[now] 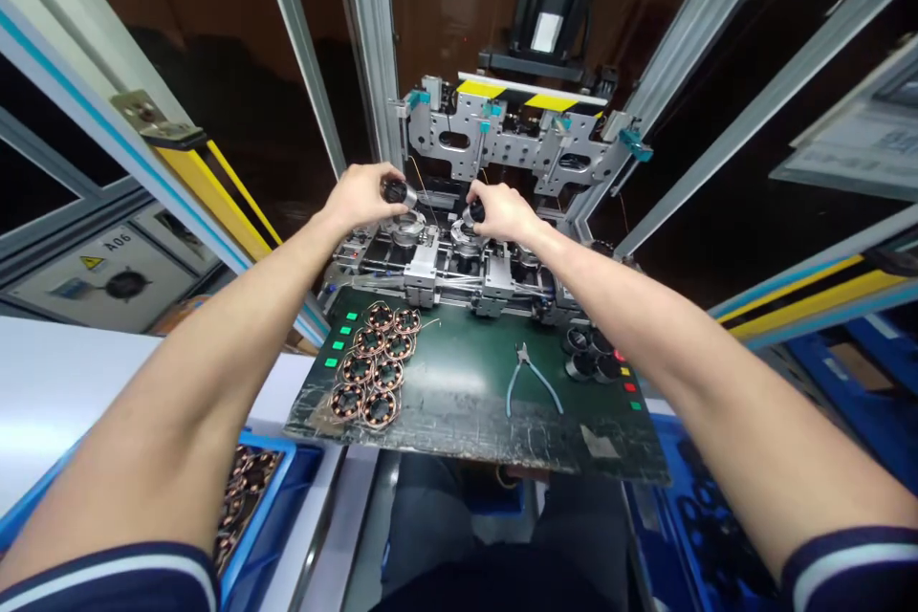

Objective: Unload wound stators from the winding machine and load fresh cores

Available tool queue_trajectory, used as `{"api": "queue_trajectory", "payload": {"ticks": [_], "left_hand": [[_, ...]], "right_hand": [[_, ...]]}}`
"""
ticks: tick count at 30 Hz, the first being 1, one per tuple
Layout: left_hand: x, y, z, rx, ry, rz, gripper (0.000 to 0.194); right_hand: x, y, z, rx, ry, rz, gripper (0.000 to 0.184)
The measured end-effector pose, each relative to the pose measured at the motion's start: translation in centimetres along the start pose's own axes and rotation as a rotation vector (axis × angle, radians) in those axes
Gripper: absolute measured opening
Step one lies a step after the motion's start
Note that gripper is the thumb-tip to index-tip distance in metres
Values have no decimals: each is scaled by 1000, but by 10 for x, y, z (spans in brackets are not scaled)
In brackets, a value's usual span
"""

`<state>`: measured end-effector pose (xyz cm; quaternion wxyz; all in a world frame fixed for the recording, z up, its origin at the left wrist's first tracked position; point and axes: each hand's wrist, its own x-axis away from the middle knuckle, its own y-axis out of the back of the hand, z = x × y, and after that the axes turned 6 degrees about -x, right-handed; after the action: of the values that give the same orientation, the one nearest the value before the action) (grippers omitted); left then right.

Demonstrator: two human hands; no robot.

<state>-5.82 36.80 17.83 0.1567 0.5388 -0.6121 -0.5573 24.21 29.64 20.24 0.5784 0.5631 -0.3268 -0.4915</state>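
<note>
My left hand (365, 197) pinches a short black-and-silver cylindrical motor part (399, 193), tilted just above the leftmost round metal fixture (408, 228). In my right hand (500, 210) is a similar motor part (473, 211), close over the middle fixture (465, 237); my fingers partly cover it. Whether either part touches its fixture I cannot tell. On the green board nearer to me lie several copper-wound stator coils (373, 341) in two columns. A pair of pliers (526, 378) with light blue handles lies spread on the board. More black-and-silver cylinders (593, 365) stand under my right forearm.
Behind the fixtures rises a metal plate assembly (494, 142) with yellow-black striping. Frame posts with yellow light bars (211, 191) flank both sides. Blue bins sit below: coils in the left bin (269, 507), black parts in the right bin (678, 516).
</note>
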Motion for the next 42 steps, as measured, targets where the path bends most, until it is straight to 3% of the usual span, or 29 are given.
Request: {"api": "queue_trajectory", "payload": {"ticks": [4,9,14,18,22,25,28,31,34,42], "left_hand": [[-10,-20,21,-6,10,100,70],[-31,-16,26,-152,-81,291,70],[-60,-17,32,-249,-98,449,86],[-78,-24,47,-207,-66,565,102],[-85,-30,57,-140,-45,585,100],[-83,-32,58,-55,-37,545,91],[-76,-28,56,14,-29,534,84],[-69,-21,52,-2,-16,525,83],[-65,-18,47,-38,-27,492,80],[-69,-22,48,-140,-70,574,79]], "right_hand": [[-19,-16,-12,26,17,70,53],[-42,-7,-25,9,115,192,59],[-65,-1,-31,7,136,314,58],[-77,-2,-35,6,122,378,61],[-94,2,-29,50,87,461,59],[-104,-2,-15,-32,117,315,48],[-104,-28,-2,-189,83,85,60],[-99,-66,3,-226,-94,146,70],[-99,-94,-2,-232,-134,215,71],[-106,-98,-9,-285,-136,191,79]]}}
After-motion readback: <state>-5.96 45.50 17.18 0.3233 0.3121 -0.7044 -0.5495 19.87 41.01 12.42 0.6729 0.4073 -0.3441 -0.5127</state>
